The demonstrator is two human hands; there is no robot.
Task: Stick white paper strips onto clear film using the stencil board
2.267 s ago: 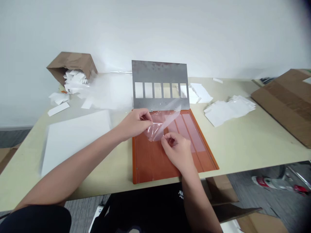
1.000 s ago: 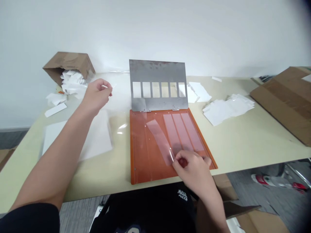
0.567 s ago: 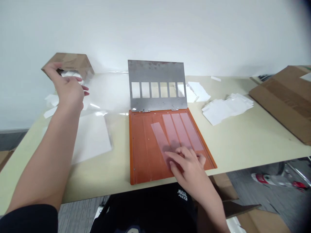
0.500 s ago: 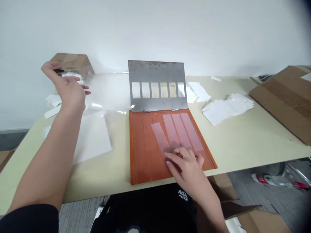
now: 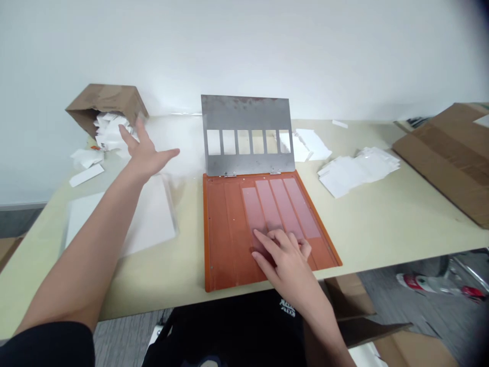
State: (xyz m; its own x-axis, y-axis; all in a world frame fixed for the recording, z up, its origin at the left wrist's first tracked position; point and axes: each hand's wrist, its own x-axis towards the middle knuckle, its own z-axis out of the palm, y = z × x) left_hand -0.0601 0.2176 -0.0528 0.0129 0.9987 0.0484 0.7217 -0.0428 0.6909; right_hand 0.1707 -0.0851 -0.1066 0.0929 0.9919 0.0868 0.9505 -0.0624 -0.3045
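Honestly, nice even pressing: flat right hand, fingers spread, no pinching, on a translucent pink film strip lying on an orange ribbed board, plus a spread-open, empty left hand beside a tipped brown cardboard box.

Four translucent pale-pink film strips flat and parallel, side by side, on an orange board; lower end of leftmost strip under right-hand fingers. Grey steel stencil plate, rust-stained, six rectangular windows in a row, hinged upright at board's far edge.
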